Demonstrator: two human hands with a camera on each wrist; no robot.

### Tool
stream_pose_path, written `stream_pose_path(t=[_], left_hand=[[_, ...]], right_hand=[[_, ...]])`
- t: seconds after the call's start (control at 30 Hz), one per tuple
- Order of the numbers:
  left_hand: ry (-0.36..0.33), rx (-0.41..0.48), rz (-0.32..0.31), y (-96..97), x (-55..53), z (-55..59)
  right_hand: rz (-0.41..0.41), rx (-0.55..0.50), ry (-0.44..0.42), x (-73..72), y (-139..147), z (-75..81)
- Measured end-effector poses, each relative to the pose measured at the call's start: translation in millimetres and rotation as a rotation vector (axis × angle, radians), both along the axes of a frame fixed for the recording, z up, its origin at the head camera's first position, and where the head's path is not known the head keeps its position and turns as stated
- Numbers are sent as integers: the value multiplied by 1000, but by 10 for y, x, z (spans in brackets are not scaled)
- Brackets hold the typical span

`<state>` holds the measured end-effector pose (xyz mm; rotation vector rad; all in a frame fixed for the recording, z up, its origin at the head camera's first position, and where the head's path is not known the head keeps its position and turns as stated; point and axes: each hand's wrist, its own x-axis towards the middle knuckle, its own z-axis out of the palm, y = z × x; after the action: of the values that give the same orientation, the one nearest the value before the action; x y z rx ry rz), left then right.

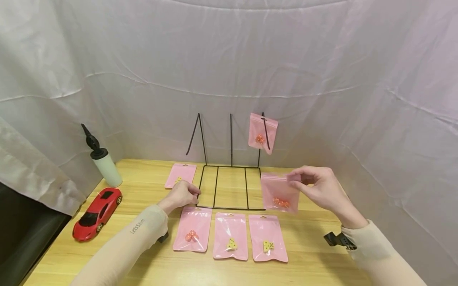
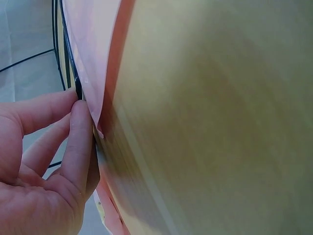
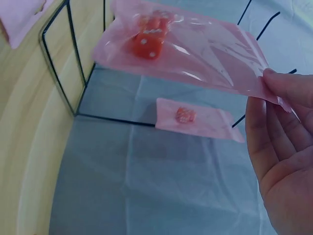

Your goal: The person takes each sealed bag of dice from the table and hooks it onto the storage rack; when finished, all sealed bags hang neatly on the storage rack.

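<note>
My right hand [image 1: 318,186] pinches the top corner of a pink zip bag [image 3: 205,54] between thumb and fingers, and orange dice [image 3: 148,44] show through the plastic. The bag is held up beside the right side of a black wire rack [image 1: 247,186]. At the rack's front left corner my left hand [image 1: 181,193] grips the wire with thumb and fingertips, as the left wrist view shows close up. Another pink bag [image 1: 256,129] with orange dice hangs on the rack's right hook. The left hook and the middle upright carry no bag.
In front of the rack lie a bag with orange dice [image 1: 193,222] and two with yellow dice [image 1: 230,226] [image 1: 266,228]. A further bag [image 1: 183,171] lies behind my left hand. At the left are a red toy car [image 1: 98,212] and a hand pump [image 1: 107,169].
</note>
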<state>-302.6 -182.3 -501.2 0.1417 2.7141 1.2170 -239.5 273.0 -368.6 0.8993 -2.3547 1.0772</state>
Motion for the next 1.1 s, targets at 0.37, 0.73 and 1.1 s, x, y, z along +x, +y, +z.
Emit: stream_pose_path(t=[0.37, 0.73, 1.1], left_hand=[[-2, -5, -1, -2, -11, 23], [-1, -13, -1, -8, 3, 22], [-9, -3, 1, 3, 12, 28]], right_hand=[[88, -101, 115, -116, -172, 215], [125, -173, 129, -212, -284, 362], [144, -218, 135, -300, -357, 400]])
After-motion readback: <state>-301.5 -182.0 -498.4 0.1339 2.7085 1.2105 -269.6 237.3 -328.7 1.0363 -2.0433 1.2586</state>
